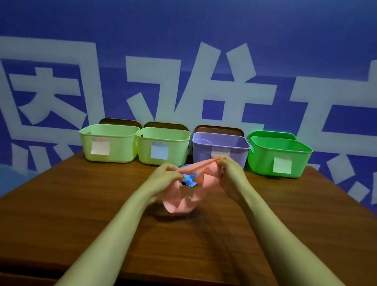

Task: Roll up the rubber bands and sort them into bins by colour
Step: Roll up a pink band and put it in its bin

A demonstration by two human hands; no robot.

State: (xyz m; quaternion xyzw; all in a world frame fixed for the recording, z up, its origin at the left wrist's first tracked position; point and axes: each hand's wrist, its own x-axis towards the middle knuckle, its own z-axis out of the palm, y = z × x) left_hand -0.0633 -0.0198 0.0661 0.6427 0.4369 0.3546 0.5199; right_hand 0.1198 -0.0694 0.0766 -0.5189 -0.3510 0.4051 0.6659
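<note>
Backdrop: blue wall painted with large pale characters, directly behind the work surface.
Surface: brown wooden table, running from you to the wall.
Bins: four in a row along the far edge. From your left they are a pale green bin, a second pale green bin, a purple bin and a bright green bin. Each carries a paper note on its front wall.
Notes: pinkish note, pale blue note, light green note. The purple bin's note is partly hidden by your hand.
Pink band: wide flat loop, raised above the table centre. Its upper edge is pulled taut between your hands and its lower part hangs in folds.
Left hand: pinches the band's left end, fingers curled.
Right hand: pinches the right end, slightly higher and nearer the purple bin.
Blue band: crumpled on the table just behind the pink one, untouched.
Step in hand: you are straightening the pink band, and rolling appears not yet begun.
Next move: it calls for flattening the loop and winding it tightly from one end. The roll probably belongs in the bin with the pinkish note.
</note>
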